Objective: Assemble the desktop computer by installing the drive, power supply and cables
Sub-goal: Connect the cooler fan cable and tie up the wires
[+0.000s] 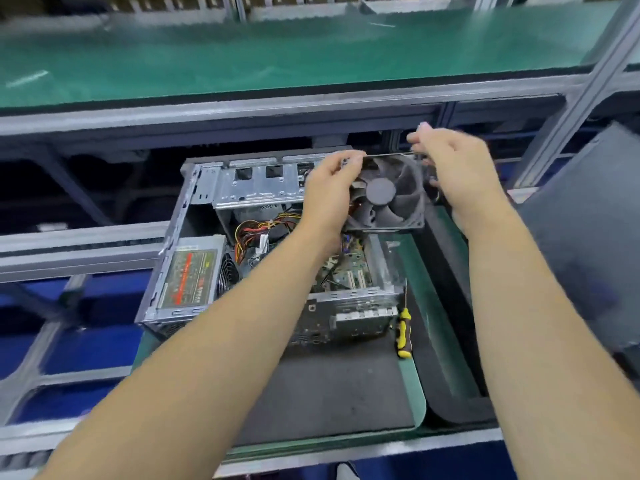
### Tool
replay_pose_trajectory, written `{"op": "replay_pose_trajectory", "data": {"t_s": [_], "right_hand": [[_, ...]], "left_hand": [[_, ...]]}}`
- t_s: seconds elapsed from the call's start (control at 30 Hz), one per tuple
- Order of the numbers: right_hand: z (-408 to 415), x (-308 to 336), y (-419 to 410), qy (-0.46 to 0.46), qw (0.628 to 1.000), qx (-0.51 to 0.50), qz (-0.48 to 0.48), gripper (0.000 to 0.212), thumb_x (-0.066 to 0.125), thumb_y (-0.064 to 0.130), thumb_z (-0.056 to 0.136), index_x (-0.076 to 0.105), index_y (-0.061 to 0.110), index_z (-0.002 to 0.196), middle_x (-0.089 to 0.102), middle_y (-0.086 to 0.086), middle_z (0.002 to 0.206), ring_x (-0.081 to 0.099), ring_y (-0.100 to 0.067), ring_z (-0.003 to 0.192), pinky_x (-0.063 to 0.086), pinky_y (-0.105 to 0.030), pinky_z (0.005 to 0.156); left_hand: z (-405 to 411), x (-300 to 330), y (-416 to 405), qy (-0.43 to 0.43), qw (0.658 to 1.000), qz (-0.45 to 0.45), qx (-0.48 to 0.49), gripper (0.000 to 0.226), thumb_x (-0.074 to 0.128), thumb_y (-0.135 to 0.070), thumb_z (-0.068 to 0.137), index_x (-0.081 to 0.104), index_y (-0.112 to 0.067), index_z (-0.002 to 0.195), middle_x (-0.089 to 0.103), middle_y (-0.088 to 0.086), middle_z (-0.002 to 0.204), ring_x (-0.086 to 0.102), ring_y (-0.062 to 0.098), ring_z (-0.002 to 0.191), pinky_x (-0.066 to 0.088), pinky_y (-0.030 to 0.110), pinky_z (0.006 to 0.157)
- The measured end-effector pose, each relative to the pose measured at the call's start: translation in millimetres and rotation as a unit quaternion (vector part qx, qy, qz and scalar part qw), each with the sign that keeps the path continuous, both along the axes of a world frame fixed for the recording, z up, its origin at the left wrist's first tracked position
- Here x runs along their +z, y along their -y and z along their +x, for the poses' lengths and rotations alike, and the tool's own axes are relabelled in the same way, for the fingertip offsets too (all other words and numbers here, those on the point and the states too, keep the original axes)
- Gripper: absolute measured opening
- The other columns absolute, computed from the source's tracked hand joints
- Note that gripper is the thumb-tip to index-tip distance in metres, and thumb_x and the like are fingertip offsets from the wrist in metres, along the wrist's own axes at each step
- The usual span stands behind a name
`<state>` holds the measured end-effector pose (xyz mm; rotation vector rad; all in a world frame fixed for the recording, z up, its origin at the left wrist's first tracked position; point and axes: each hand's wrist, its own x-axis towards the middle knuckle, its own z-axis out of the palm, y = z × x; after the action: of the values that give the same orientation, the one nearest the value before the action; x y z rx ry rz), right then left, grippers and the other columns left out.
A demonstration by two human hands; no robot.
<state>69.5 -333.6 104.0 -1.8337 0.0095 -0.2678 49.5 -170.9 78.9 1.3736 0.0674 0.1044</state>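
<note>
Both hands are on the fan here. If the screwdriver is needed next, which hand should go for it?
Probably the right hand. The yellow-handled screwdriver lies right of the computer case, under the right forearm, while the left hand would have to cross over the case, leaving the fan.

Open desktop case [207, 188] of bare grey metal, lying flat, top side off, beneath and left of both hands. Black square cooling fan [388, 195] held up between left hand [329, 199] and right hand [453, 168], tilted toward the camera, above the case's right part. Power supply [188, 275] with red-and-green label seated in the near-left corner, below the left forearm. Bundle of yellow, red and black cables [256, 232] loose inside, just left of the left wrist.
</note>
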Motion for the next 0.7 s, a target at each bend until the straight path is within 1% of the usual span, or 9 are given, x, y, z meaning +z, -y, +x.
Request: {"op": "replay_pose_trajectory", "data": {"t_s": [0.07,0.17,0.27,0.37,0.43,0.53,0.57,0.63,0.7], "right_hand": [[9,-20,-32,-0.113,0.987,0.059,0.101,0.037,0.053,0.055,0.093,0.075,0.024,0.098,0.075,0.003,0.093,0.064,-0.010,0.073,0.053,-0.033,0.069],[7,-59,-79,-0.170,0.939,0.146,0.260,0.021,0.053,0.032,0.100,0.068,0.018,0.094,0.064,0.005,0.064,0.054,-0.011,0.052,0.044,-0.023,0.045],[2,-92,-108,-0.152,0.947,0.170,0.224,0.021,0.050,0.011,0.101,0.069,0.017,0.109,0.073,0.000,0.086,0.064,-0.009,0.061,0.050,-0.025,0.051],[9,-106,-120,-0.173,0.944,0.187,0.211,0.035,0.054,0.009,0.100,0.058,0.021,0.133,0.071,-0.009,0.109,0.068,-0.018,0.084,0.056,-0.033,0.069],[16,-111,-122,-0.162,0.951,0.186,0.184,0.046,0.055,0.011,0.100,0.047,0.025,0.143,0.074,-0.006,0.107,0.070,-0.016,0.086,0.056,-0.032,0.070],[24,-116,-119,-0.141,0.966,0.147,0.159,0.052,0.051,0.011,0.103,0.036,0.026,0.150,0.076,-0.005,0.098,0.069,-0.017,0.074,0.057,-0.034,0.067],[26,-118,-118,-0.139,0.970,0.126,0.155,0.052,0.050,0.011,0.103,0.036,0.025,0.150,0.076,-0.006,0.094,0.066,-0.018,0.068,0.057,-0.038,0.067],[29,-122,-115,-0.127,0.977,0.082,0.149,0.047,0.049,0.008,0.103,0.041,0.023,0.147,0.075,-0.008,0.086,0.061,-0.017,0.058,0.056,-0.036,0.060],[31,-126,-115,-0.110,0.987,0.059,0.103,0.037,0.047,0.009,0.103,0.051,0.022,0.137,0.073,-0.006,0.081,0.057,-0.011,0.051,0.050,-0.024,0.048]], "left_hand": [[4,-8,-37,-0.042,0.999,-0.019,0.017,0.017,0.054,-0.026,0.102,0.069,-0.018,0.098,0.070,0.011,0.114,0.064,0.032,0.110,0.050,0.048,0.096],[5,-27,-81,-0.087,0.995,0.018,0.049,0.023,0.054,-0.032,0.102,0.068,-0.016,0.109,0.068,0.012,0.124,0.059,0.036,0.121,0.047,0.056,0.102],[1,-45,-115,-0.095,0.992,0.041,0.073,0.018,0.056,-0.031,0.101,0.068,-0.023,0.110,0.065,0.012,0.126,0.059,0.035,0.120,0.047,0.059,0.103],[1,-60,-143,-0.081,0.990,0.073,0.086,0.018,0.054,-0.024,0.102,0.071,-0.027,0.108,0.064,0.011,0.126,0.060,0.033,0.119,0.047,0.053,0.105],[2,-66,-154,-0.063,0.990,0.070,0.101,0.020,0.052,-0.019,0.102,0.071,-0.025,0.108,0.065,0.009,0.118,0.063,0.032,0.112,0.050,0.046,0.100],[3,-75,-150,-0.026,0.984,0.104,0.140,0.022,0.049,-0.017,0.103,0.068,-0.028,0.107,0.064,-0.017,0.087,0.061,0.004,0.084,0.050,0.023,0.082],[2,-79,-146,-0.017,0.983,0.113,0.147,0.023,0.048,-0.016,0.103,0.066,-0.031,0.107,0.062,-0.020,0.082,0.058,0.001,0.080,0.048,0.020,0.079],[0,-87,-137,-0.006,0.983,0.130,0.133,0.024,0.047,-0.017,0.104,0.063,-0.035,0.108,0.061,-0.014,0.093,0.058,0.007,0.090,0.050,0.029,0.086],[1,-90,-134,0.006,0.981,0.156,0.117,0.024,0.048,-0.018,0.103,0.060,-0.038,0.109,0.060,-0.009,0.102,0.058,0.014,0.101,0.049,0.035,0.093]]}}
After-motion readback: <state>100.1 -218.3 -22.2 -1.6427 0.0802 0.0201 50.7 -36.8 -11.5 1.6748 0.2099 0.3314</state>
